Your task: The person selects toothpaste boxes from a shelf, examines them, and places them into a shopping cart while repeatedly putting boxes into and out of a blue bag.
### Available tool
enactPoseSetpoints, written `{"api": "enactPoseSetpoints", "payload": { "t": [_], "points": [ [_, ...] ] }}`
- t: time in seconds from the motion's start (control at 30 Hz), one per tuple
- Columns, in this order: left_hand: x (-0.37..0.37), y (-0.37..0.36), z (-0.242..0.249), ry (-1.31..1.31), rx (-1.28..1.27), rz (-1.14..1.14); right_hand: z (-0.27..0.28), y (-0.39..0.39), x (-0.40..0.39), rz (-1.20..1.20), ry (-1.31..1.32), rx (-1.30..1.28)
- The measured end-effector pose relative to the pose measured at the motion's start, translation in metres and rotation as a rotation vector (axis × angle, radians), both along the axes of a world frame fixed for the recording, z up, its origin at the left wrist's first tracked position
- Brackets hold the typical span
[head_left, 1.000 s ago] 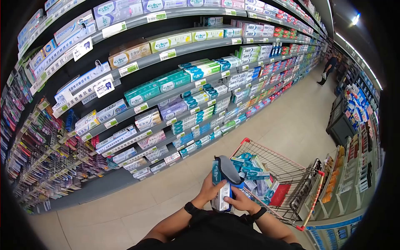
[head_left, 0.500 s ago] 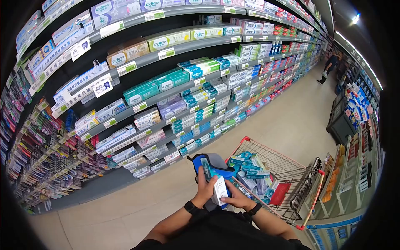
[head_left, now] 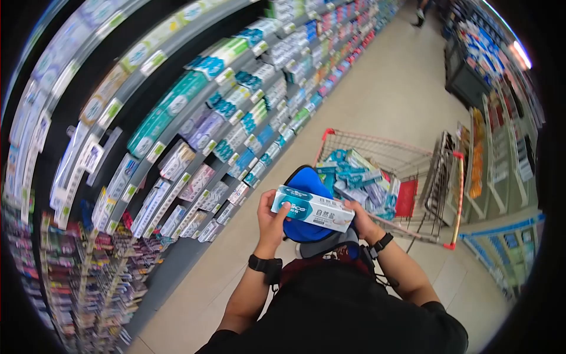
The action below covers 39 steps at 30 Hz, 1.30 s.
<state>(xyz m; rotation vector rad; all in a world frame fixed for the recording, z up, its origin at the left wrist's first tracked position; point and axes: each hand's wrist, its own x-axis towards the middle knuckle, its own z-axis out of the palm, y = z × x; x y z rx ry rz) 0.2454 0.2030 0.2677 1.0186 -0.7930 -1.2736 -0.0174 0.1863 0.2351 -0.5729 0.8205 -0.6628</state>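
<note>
A teal and white toothpaste box (head_left: 315,209) lies level across my front, its printed face turned up toward me. My left hand (head_left: 272,219) is closed around its teal end, thumb on the front. At the white end my right hand (head_left: 362,222) grips it with the fingers partly hidden behind. Beneath the box an open bag with a blue lining (head_left: 306,231) hangs at my waist; its inside is mostly covered by the box.
A wire shopping cart (head_left: 407,147) stands ahead to the right, with a heap of toothpaste boxes (head_left: 356,177) in it. Shelves of boxed toothpaste (head_left: 200,130) run along the left. A dark display bin (head_left: 466,71) and a person's leg (head_left: 419,17) are farther down the aisle.
The toothpaste box has turned from steeply upright to nearly level, its teal and white face now toward me. My view has tilted down and rotated.
</note>
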Motion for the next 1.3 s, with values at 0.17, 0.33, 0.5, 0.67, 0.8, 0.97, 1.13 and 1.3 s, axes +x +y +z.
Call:
{"api": "enactPoseSetpoints", "payload": {
  "t": [0.17,0.33,0.5,0.67,0.8,0.97,1.13,1.3],
  "points": [
    [0.004,-0.01,-0.02,-0.166,0.048,-0.409,-0.001,0.007,-0.019,-0.247,-0.02,0.226],
    [-0.01,-0.026,-0.018,-0.519,0.054,-0.7,-0.003,-0.003,-0.045,-0.259,-0.072,0.289],
    [-0.061,-0.056,-0.002,-0.921,0.014,-0.897,-0.015,-0.036,-0.058,-0.427,-0.196,0.323],
    [-0.09,-0.113,0.003,-1.041,-0.005,-0.896,-0.011,-0.08,-0.073,-0.51,-0.259,0.319],
    [-0.101,-0.163,-0.002,-1.0,-0.11,-0.868,-0.02,-0.109,-0.096,-0.469,-0.257,0.302],
    [-0.076,-0.225,-0.01,-1.084,-0.051,-0.566,-0.052,-0.132,-0.117,-0.443,0.021,0.293],
    [0.025,-0.319,-0.044,-1.184,0.005,-0.151,-0.115,-0.138,-0.12,-0.568,-0.085,0.349],
    [0.096,-0.425,-0.017,-1.49,0.099,0.085,-0.077,-0.161,-0.088,-0.669,0.016,0.446]
  ]
}}
